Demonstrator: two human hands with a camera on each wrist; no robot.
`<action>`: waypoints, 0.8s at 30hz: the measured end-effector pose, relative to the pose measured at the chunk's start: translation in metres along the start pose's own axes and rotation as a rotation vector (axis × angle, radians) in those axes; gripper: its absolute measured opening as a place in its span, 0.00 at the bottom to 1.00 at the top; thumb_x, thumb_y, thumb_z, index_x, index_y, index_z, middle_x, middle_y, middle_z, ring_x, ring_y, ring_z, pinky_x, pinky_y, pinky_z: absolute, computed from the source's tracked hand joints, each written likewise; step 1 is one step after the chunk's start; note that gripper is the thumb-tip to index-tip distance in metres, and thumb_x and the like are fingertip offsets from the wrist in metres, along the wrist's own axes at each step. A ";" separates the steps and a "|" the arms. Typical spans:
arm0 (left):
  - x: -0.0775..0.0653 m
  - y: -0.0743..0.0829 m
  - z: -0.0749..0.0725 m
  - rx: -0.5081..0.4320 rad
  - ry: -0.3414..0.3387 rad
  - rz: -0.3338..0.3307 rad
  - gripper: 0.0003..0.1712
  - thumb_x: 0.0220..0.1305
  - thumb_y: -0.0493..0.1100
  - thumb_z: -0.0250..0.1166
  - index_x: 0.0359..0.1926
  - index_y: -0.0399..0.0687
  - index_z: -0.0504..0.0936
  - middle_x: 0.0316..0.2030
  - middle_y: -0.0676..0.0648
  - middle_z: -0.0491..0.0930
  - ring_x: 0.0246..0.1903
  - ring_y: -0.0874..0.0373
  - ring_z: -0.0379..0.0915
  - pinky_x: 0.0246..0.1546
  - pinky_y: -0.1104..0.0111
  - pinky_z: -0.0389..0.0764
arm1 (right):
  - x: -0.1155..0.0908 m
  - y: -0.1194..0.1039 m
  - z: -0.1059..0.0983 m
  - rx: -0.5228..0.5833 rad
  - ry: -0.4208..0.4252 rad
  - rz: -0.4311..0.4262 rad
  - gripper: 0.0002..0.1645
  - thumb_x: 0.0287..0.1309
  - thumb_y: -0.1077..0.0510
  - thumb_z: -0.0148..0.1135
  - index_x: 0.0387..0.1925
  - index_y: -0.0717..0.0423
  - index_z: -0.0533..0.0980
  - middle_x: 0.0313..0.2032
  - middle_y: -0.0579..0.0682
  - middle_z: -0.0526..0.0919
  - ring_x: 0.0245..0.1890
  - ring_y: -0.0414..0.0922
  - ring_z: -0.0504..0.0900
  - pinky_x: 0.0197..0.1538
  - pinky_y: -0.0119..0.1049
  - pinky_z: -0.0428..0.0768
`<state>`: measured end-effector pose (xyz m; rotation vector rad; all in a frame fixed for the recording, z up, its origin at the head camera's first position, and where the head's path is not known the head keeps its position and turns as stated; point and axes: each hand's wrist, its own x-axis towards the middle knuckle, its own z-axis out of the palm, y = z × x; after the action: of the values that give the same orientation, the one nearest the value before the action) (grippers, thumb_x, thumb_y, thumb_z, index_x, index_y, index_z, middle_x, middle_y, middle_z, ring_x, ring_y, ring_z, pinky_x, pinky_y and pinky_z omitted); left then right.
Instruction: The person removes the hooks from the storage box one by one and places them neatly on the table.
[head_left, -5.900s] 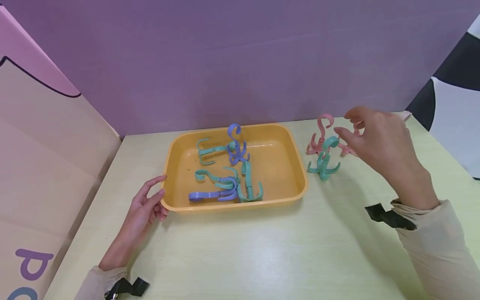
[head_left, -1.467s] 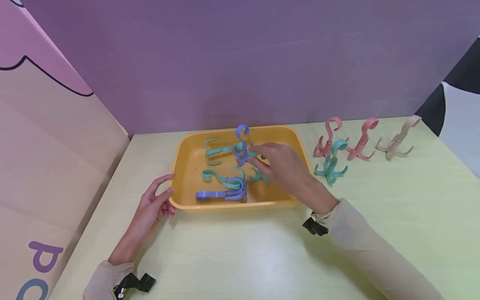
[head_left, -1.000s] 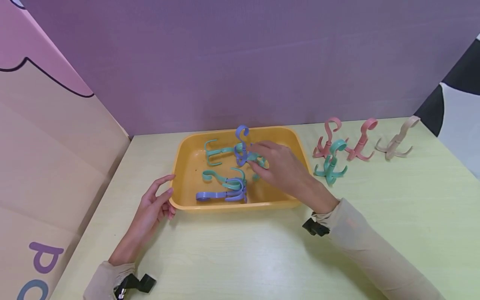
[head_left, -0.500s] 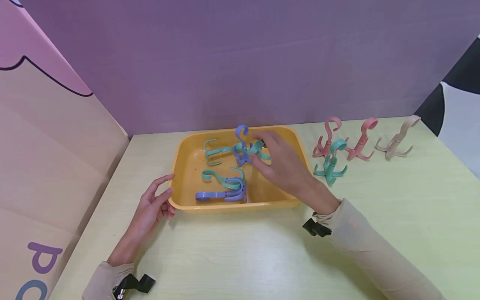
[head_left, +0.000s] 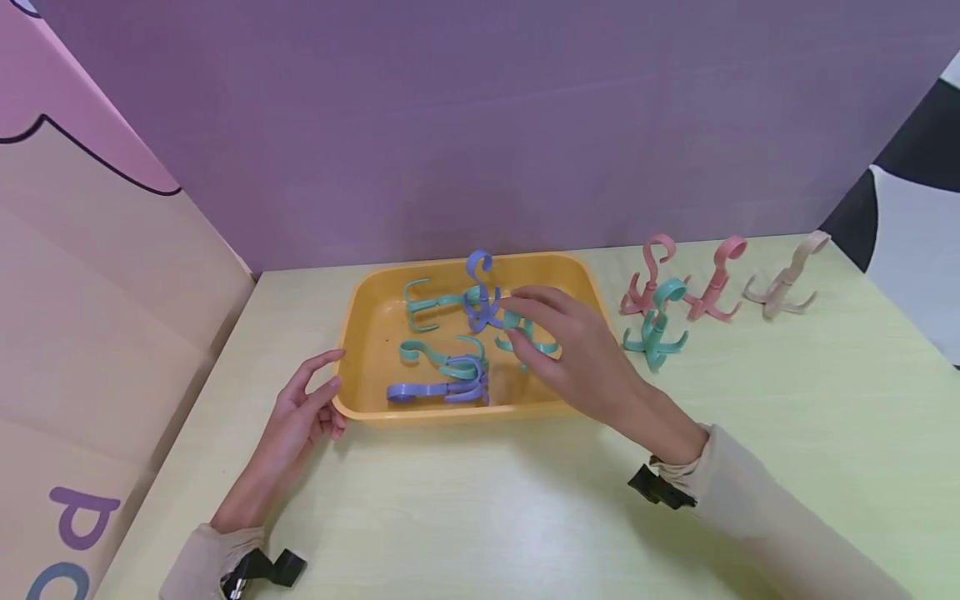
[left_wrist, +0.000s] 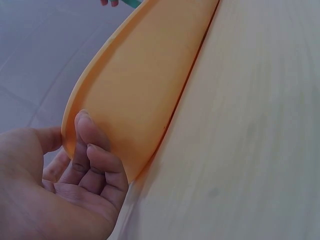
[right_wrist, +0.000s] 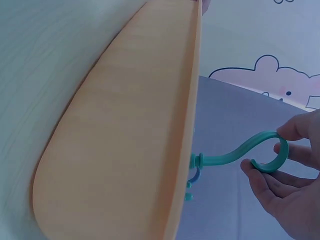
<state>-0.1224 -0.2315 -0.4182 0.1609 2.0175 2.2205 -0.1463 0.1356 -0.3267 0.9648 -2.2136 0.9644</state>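
Observation:
My right hand (head_left: 592, 358) is over the right part of the yellow tray (head_left: 420, 415), its thumb and fingers around the curled top of a teal claw hook (head_left: 531, 343). In the right wrist view, a fingertip and the thumb touch the curl of that teal hook (right_wrist: 225, 159), while the tray wall hides its prongs. The left hand (head_left: 300, 408) holds the tray's left rim between thumb and fingers. A purple hook (head_left: 482, 304) stands upright in the tray. Lying there are a teal hook (head_left: 431, 304), another teal hook (head_left: 423, 348) and a purple hook (head_left: 427, 390).
Right of the tray, two pink hooks, one nearer (head_left: 647, 287) and one further right (head_left: 716, 283), stand with a teal hook (head_left: 656, 337) and a pale pink hook (head_left: 783, 283). A purple panel (head_left: 480, 125) rises behind the pale table (head_left: 465, 500).
The teal hook in my right hand has been turned upright and, in the last half second, shifted forward from beside the standing purple hook. The left hand stays on the tray rim.

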 end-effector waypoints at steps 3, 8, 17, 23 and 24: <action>-0.001 -0.001 -0.001 0.007 -0.002 -0.001 0.29 0.77 0.44 0.54 0.73 0.43 0.58 0.20 0.50 0.80 0.19 0.61 0.76 0.21 0.73 0.78 | -0.004 -0.005 -0.006 -0.001 0.003 0.007 0.21 0.59 0.62 0.69 0.55 0.59 0.79 0.51 0.52 0.83 0.50 0.46 0.83 0.49 0.42 0.82; -0.001 0.000 -0.001 0.008 -0.008 0.006 0.29 0.77 0.44 0.53 0.73 0.43 0.57 0.20 0.50 0.80 0.19 0.61 0.76 0.21 0.73 0.78 | -0.007 -0.009 -0.019 0.018 0.032 0.029 0.23 0.54 0.63 0.72 0.53 0.62 0.78 0.44 0.49 0.86 0.44 0.43 0.85 0.49 0.36 0.80; -0.002 0.001 -0.001 0.006 -0.001 0.003 0.29 0.77 0.44 0.53 0.73 0.43 0.57 0.19 0.50 0.80 0.19 0.61 0.75 0.21 0.73 0.78 | -0.012 -0.010 -0.052 0.036 0.107 0.034 0.21 0.47 0.69 0.75 0.46 0.60 0.82 0.38 0.45 0.87 0.40 0.41 0.85 0.47 0.25 0.75; -0.001 0.000 -0.001 0.009 0.001 -0.007 0.29 0.77 0.44 0.53 0.73 0.45 0.58 0.19 0.50 0.79 0.19 0.61 0.75 0.21 0.73 0.78 | -0.019 -0.007 -0.082 0.040 0.161 0.050 0.23 0.42 0.72 0.74 0.45 0.61 0.84 0.38 0.48 0.88 0.38 0.31 0.81 0.52 0.26 0.70; -0.001 0.000 -0.001 0.009 0.002 -0.008 0.28 0.77 0.44 0.53 0.73 0.45 0.58 0.19 0.50 0.79 0.19 0.61 0.75 0.21 0.73 0.78 | -0.020 -0.007 -0.087 0.034 0.166 0.056 0.24 0.41 0.73 0.74 0.45 0.61 0.84 0.37 0.49 0.88 0.38 0.29 0.81 0.51 0.25 0.70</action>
<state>-0.1219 -0.2326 -0.4184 0.1518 2.0251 2.2082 -0.1129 0.2081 -0.2856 0.8106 -2.1009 1.0710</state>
